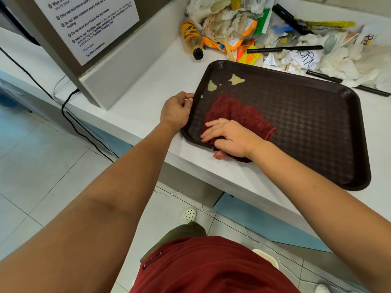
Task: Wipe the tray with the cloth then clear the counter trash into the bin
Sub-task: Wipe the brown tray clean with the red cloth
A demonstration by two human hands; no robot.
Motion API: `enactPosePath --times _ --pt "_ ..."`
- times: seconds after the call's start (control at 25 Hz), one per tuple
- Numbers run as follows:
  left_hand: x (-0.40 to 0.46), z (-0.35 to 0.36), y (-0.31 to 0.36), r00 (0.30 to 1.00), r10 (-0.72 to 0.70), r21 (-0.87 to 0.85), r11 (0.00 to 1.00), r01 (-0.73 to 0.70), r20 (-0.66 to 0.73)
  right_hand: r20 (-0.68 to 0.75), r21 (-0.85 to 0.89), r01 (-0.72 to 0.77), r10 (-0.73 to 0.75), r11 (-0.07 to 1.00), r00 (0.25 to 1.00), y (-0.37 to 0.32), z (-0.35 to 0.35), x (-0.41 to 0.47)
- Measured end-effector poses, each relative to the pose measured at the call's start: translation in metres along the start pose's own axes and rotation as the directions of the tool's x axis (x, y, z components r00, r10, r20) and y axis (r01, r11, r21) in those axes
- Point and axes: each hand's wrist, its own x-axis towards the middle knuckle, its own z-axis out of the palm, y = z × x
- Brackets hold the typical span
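- Left hand (176,109) was at the tray's left rim, fingers curled and pinching the edge to keep the tray (306,127) from sliding on the counter (135,106).
- Right hand (229,137) was pressed down on the red cloth (237,112), fingers bunching it against the near-left corner of the tray, a bit of cloth hanging over the rim below the palm.
- Cloth looked soft and floppy, so best scrunched in the palm. Tray seemed stiff, light and kinda slippery, so grab it by the rim.
- Tray held only the cloth and some pale spill patches (236,79), just beyond the right fingertips, not wiped yet.
- Trash pile (243,28) sat past the tray's far edge: a bottle (191,38), wrappers, crumpled tissues, black straws. No bin in view.
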Motion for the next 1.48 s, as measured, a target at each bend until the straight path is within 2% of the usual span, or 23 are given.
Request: enactPosePath --times 0.4,0.6,0.76,0.92,1.08,1.2,1.36,1.48 --pt "0.0 0.002 -0.002 0.999 -0.036 -0.019 0.999 0.036 0.003 -0.077 0.033 -0.116 0.118 0.993 0.99 0.028 -0.013 -0.045" --pt "-0.001 0.0 -0.001 0.999 -0.036 -0.032 0.999 0.036 -0.003 -0.202 0.051 -0.213 0.219 0.976 0.954 0.048 -0.016 -0.068" --pt "-0.003 0.0 0.0 0.999 -0.046 -0.026 0.999 0.045 -0.014 -0.33 0.07 -0.307 0.312 0.949 0.891 0.069 -0.026 -0.083" --pt "-0.001 0.0 0.0 0.999 -0.034 -0.037 0.999 0.034 -0.002 -0.497 0.022 -0.496 0.44 0.868 0.748 0.096 -0.035 -0.094" --pt "-0.002 0.0 -0.003 1.0 -0.016 -0.028 0.999 0.016 0.016 -0.618 0.043 -0.723 0.587 0.689 0.523 0.107 -0.036 -0.087" --pt "0.002 -0.004 0.0 0.999 -0.015 0.04 0.999 0.013 0.05 -0.673 0.018 -0.842 0.629 0.54 0.389 0.103 -0.028 -0.079" --pt "0.006 -0.002 0.004 0.995 0.035 0.235 0.97 -0.056 0.092 -0.657 0.086 -0.918 0.715 0.387 0.24 0.1 -0.026 -0.078" --pt "0.024 -0.002 0.012 0.993 -0.026 0.191 0.982 0.003 0.118 -0.615 0.107 -0.942 0.765 0.318 0.189 0.1 -0.028 -0.075"
